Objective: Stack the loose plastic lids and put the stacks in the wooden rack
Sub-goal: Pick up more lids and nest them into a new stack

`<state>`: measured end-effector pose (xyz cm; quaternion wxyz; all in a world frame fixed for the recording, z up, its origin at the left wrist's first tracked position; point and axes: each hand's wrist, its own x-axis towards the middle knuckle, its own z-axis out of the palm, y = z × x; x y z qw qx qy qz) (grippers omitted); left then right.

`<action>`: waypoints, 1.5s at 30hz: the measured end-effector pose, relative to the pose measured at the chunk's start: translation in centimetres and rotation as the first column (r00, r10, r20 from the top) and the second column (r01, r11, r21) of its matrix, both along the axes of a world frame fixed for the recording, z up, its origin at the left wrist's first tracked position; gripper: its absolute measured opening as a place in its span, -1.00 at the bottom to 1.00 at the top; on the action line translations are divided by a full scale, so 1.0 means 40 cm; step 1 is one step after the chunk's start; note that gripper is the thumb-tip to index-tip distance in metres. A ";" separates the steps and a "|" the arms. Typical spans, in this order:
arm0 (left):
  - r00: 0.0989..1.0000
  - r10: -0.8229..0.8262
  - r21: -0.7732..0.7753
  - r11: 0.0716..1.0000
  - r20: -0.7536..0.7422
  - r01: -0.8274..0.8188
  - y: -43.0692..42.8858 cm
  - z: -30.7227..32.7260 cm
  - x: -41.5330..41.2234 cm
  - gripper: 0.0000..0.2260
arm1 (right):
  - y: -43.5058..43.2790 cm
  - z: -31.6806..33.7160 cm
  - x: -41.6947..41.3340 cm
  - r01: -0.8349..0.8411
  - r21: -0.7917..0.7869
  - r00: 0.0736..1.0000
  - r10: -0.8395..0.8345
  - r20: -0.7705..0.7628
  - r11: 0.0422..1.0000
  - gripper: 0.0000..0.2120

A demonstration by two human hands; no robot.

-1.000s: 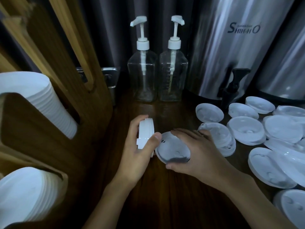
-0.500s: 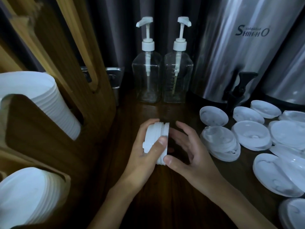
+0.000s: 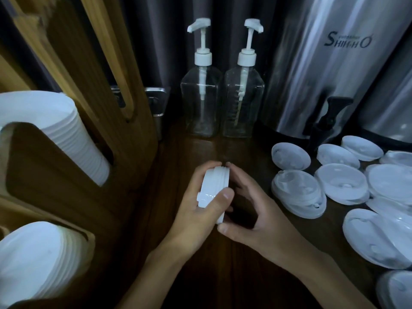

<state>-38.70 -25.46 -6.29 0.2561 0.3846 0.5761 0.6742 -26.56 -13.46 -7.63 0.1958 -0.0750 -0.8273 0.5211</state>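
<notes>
Head view: left hand (image 3: pixel 199 214) and right hand (image 3: pixel 258 210) each curl their grip round the on-edge lid stack (image 3: pixel 214 186).

Two hands, the left hand (image 3: pixel 200 210) and the right hand (image 3: pixel 252 208), share one grip on a single stack of lids (image 3: pixel 213 187); its layers sit too close to count. Right of the grip lie about ten loose lids (image 3: pixel 341 184), several overlapping, so the exact number is unclear. Beyond the grip stand two pump bottles (image 3: pixel 201 103), and beyond it to the right two steel urns (image 3: pixel 330 74). Left of the grip is one wooden rack (image 3: pixel 66 197) holding two rows of lids, an upper row (image 3: pixel 66 134) and a lower row (image 3: pixel 38 264).
</notes>
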 end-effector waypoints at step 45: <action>0.999 0.006 -0.079 0.997 0.037 -0.003 0.093 -0.021 0.014 -0.45 | 0.179 0.052 0.111 0.341 0.797 0.665 -0.727 0.172 0.499 -0.25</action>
